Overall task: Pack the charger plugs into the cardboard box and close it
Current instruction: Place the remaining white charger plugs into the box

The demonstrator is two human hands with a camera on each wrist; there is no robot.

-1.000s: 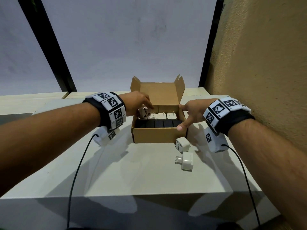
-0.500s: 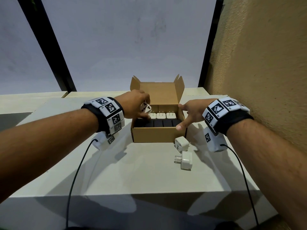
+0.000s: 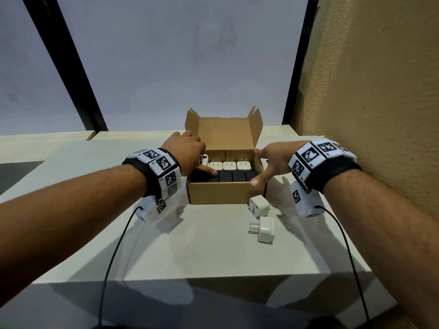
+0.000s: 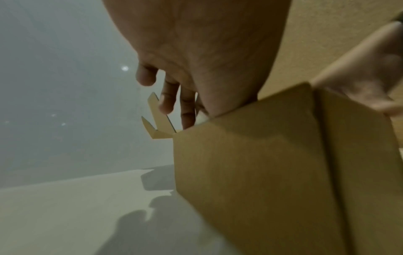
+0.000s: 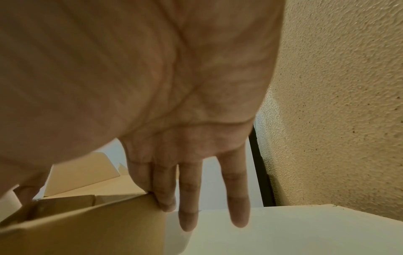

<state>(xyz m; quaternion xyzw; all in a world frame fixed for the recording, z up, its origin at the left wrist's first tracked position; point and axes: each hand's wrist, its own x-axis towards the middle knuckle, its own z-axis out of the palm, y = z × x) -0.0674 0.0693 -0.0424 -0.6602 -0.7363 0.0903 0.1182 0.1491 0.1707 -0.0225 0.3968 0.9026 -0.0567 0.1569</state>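
Since a second ago my left hand (image 3: 188,155) has carried its white plug (image 3: 202,159) down from above the rim into the box's far left corner, and the thumb now lies on the black row; my right hand has barely shifted.

Nearest me, the table (image 3: 190,245) has broad bare surface out to its front edge. At about 5 o'clock from the cardboard box (image 3: 221,193), two loose white charger plugs wait: one flat with prongs pointing left (image 3: 265,230), one tilted just beside the box's front right corner (image 3: 259,205). They sit close together but apart.

The box stands in the middle of the table, open. Inside, a near row of black plugs (image 3: 231,176) and a far row of white plugs (image 3: 229,165) with prongs up fill it wall to wall.

My left hand reaches over the 9 o'clock wall, fingers curled down round the white plug. My right hand (image 3: 270,160) braces the 3 o'clock wall, fingers straight and spread, thumb on the front corner, holding nothing.

Beyond, the lid (image 3: 224,134) stands upright at 12 o'clock, side flaps raised. The textured wall (image 3: 368,91) runs close along the table's right edge.
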